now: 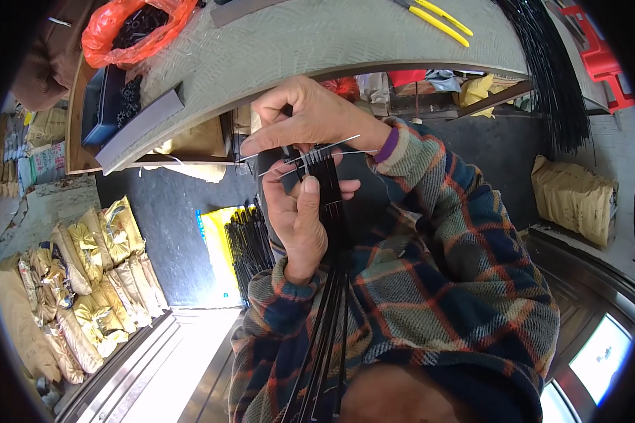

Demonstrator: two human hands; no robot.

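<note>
Now | black rods [323, 175]: pinched in left hand [295, 220] | right hand [309, 114]: nearby (cannot tell grip)

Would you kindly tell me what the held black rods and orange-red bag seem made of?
The black rods look like plastic or coated metal, smooth with faint highlights; which is unclear. The orange-red bag is probably thin plastic film, its crinkled sides glossy.
</note>
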